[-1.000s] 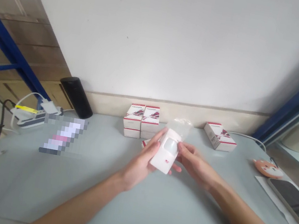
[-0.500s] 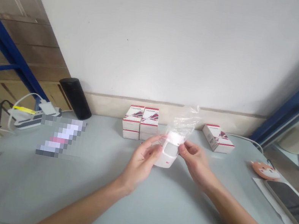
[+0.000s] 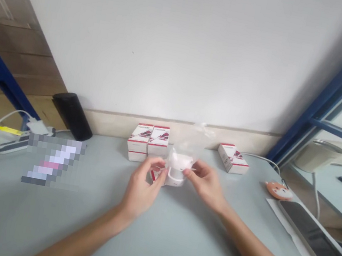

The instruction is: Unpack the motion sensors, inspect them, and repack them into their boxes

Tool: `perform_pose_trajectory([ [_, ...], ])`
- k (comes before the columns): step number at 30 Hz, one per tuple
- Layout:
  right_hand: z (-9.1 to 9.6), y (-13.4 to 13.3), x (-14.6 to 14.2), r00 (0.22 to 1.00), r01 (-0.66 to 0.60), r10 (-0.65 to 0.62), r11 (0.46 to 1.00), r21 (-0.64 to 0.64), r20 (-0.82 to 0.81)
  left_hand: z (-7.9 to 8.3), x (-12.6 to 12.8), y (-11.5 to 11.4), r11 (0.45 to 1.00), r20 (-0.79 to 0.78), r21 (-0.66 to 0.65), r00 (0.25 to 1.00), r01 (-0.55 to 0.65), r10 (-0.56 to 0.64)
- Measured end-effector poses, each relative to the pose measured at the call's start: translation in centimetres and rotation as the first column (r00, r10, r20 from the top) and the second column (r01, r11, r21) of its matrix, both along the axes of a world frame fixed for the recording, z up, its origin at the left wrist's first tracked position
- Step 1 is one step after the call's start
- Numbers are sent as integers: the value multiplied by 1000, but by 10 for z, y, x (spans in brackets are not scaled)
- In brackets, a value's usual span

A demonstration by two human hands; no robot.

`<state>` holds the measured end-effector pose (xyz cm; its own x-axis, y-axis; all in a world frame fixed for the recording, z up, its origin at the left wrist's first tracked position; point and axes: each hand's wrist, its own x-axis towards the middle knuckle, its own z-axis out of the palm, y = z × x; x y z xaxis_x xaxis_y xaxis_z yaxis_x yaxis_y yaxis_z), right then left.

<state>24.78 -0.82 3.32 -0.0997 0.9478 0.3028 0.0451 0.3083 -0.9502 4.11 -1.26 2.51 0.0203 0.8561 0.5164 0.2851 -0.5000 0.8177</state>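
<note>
Both of my hands hold a small white plastic device (image 3: 178,167) above the grey table (image 3: 171,238), half inside a clear plastic bag (image 3: 195,143) that stands up behind it. My left hand (image 3: 141,187) pinches the bag's left edge beside the device. From the other side, my right hand (image 3: 203,183) pinches the bag's right edge with thumb and forefinger. Just behind my hands stand two red-and-white boxes (image 3: 147,142) side by side.
A third red-and-white box (image 3: 232,158) lies at the back right. A black cylinder (image 3: 72,115) and a power strip (image 3: 15,139) with cables sit at the back left. A fox-shaped item (image 3: 279,191) and a dark tablet (image 3: 313,239) lie on the right.
The device went from lying in my left palm to standing lower over the table, partly in the bag. Both hands shifted to pinch the bag's edges. My view swung right.
</note>
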Motion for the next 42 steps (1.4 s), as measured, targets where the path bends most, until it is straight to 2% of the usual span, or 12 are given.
perform_pose_trajectory([
  [2, -1, 0, 0, 997, 14, -18, 999, 51, 75, 0, -2, 0, 994, -27, 111, 999, -26, 29],
  [4, -3, -1, -1, 989, -33, 18, 994, 103, 144, 1, -4, -1, 986, -45, 162, 999, 24, -17],
  [7, -7, -2, -5, 974, -152, 129, 981, 117, 187, 3, -9, -2, 971, -112, 121, 975, 204, -191],
  [9, -8, -2, -7, 966, -192, 171, 977, 96, 191, 1, -10, -2, 961, -154, 69, 955, 268, -255],
  [15, -4, -1, 0, 948, -249, 228, 966, 69, 223, -13, -11, 7, 977, -178, 10, 962, 212, -207],
  [25, -6, 6, 13, 857, -228, 166, 971, 71, 488, -25, -22, 22, 959, -164, -52, 945, 280, -285],
  [33, -2, 6, 17, 823, -206, 157, 978, 29, 546, -15, -20, 24, 902, -85, -95, 900, 421, -428],
  [36, 1, 6, 22, 818, -212, 153, 976, 43, 554, -16, -17, 26, 887, -65, -110, 888, 448, -456],
  [42, 6, 4, 30, 839, -197, 172, 980, -5, 517, -25, -12, 23, 855, -34, -215, 871, 472, -490],
])
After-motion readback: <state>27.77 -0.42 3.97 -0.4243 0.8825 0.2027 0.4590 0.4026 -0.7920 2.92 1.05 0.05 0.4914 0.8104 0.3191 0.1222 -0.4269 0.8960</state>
